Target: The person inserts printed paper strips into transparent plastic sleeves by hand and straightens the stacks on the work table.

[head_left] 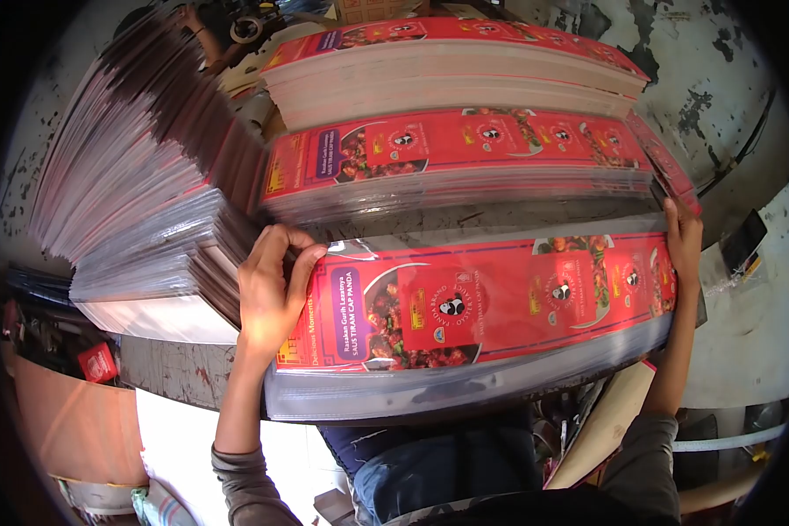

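Note:
A long red printed sheet (500,302) with panda logos lies in front of me, over clear plastic sleeves (465,386). My left hand (276,280) pinches the sheet's left end between thumb and fingers. At the right end, my right hand (682,241) has its fingers curled over the top corner; what its fingertips grip is partly hidden. Just beyond lies a stack of similar red sheets in plastic (456,149). Behind that stands a thicker stack of red-topped sheets (456,79).
A tall, fanned pile of plastic-covered sheets (140,158) leans at the left. The worn grey table (175,364) has its front edge near my body. A black phone-like object (743,241) lies at the right. Another person's arm (203,37) shows at the top left.

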{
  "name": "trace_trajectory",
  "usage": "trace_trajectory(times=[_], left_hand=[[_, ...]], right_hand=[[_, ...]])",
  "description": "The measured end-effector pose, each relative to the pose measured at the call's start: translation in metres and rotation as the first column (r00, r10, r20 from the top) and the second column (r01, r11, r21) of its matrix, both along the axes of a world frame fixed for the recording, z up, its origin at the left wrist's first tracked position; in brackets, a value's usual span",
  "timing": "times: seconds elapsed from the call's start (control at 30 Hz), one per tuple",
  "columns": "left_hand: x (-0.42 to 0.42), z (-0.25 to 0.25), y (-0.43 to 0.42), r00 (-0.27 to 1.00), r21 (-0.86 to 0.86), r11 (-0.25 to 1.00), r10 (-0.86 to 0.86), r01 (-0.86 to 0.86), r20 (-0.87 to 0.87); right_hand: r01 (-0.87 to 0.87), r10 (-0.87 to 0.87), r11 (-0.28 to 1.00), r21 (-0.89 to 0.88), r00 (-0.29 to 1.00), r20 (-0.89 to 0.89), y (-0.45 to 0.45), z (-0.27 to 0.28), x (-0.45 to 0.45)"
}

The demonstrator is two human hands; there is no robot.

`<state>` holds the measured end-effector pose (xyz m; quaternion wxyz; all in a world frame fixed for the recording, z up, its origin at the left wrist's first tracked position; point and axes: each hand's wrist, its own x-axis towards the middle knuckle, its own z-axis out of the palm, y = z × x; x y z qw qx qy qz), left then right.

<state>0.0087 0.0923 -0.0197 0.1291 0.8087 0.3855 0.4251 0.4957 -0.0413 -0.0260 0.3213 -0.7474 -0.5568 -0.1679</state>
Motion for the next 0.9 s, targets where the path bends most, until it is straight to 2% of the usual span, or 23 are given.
trace_trajectory(times=[0.17, 0.27, 0.47, 0.53, 0.63, 0.7, 0.77, 0.83, 0.9], left_hand=[[0.0, -0.001, 0.0, 1.0, 0.016, 1.0, 0.009, -0.009, -0.011], [0.0, 0.001, -0.002, 1.0, 0.016, 1.0, 0.017, -0.017, -0.023], [-0.001, 0.0, -0.002, 1.0, 0.029, 1.0, 0.005, -0.005, -0.021], [-0.001, 0.001, -0.002, 1.0, 0.046, 0.999, 0.003, -0.002, -0.024], [-0.001, -0.001, -0.001, 1.0, 0.0, 1.0, 0.012, -0.012, 0.021], [0.0, -0.001, -0.001, 1.0, 0.01, 1.0, 0.015, -0.015, 0.016], [-0.003, 0.001, -0.002, 0.999, -0.018, 1.0, 0.014, -0.015, -0.037], [-0.006, 0.007, -0.003, 0.996, -0.037, 0.999, 0.019, -0.022, -0.088], [-0.007, 0.014, -0.002, 0.995, 0.349, 0.934, 0.096, -0.079, -0.029]], right_hand=[[0.029, -0.029, 1.0, 0.003, 0.999, -0.045, -0.002, -0.001, -0.003], [-0.049, 0.052, 0.996, 0.077, 0.997, -0.047, -0.002, 0.0, -0.007], [-0.157, 0.156, 0.988, -0.015, 0.987, -0.028, -0.008, 0.001, -0.006], [-0.284, 0.273, 0.952, -0.115, 0.957, -0.1, -0.009, 0.011, -0.021], [-0.359, 0.351, 0.913, -0.194, 0.933, -0.072, -0.004, 0.023, -0.052], [-0.337, 0.323, 0.911, -0.238, 0.941, -0.098, -0.001, 0.024, -0.069], [-0.342, 0.277, 0.919, -0.194, 0.913, -0.299, 0.001, 0.021, -0.078], [-0.351, 0.3, 0.923, -0.156, 0.912, -0.281, 0.001, 0.017, -0.075], [-0.311, 0.296, 0.95, -0.002, 0.906, -0.304, 0.003, 0.013, -0.065]])
